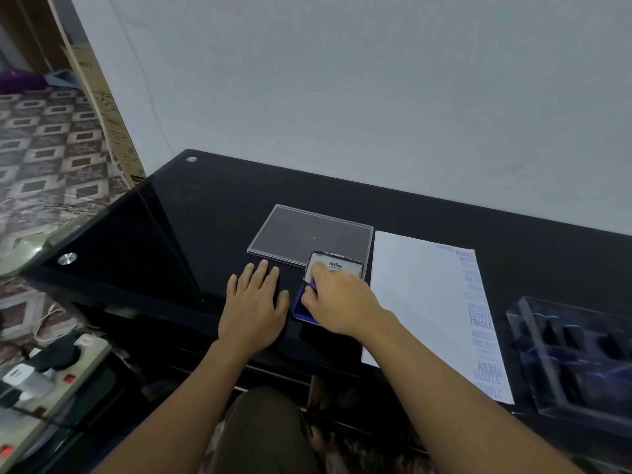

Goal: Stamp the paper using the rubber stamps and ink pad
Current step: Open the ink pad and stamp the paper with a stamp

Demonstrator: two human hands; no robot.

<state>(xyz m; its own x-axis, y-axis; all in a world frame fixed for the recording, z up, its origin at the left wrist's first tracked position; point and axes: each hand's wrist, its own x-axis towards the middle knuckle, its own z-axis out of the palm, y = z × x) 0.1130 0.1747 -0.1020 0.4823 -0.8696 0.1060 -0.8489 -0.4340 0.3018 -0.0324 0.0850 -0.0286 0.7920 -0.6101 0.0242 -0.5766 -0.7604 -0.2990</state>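
Left hand (254, 302) is down flat on the black table (171, 234), fingers straight and fanned a little, thumb out toward the ink pad (298, 308), holding nothing. Just beside that thumb, the right hand (338, 299) sits hunched over the pad with its fingers curled, pinching a stamp (313, 284) down onto the blue ink. Only a purple sliver of the stamp peeks out under the index finger; the knuckles hide the rest, so its face can't be seen. The pad's hinged lid (338, 265) stands up just beyond the right fingertips, white label facing us.

Past both hands lies a clear plastic cover (301, 230), flat on the table. Immediately outside the right wrist is the paper (417, 295), with blue imprints stacked along its far-right edge: SAMPLE, FRAGILE and AIR MAIL read, several others are smeared. Further out to the right is a clear tray (578, 360) of dark stamps, blurred and hard to count, cut off at the frame edge.
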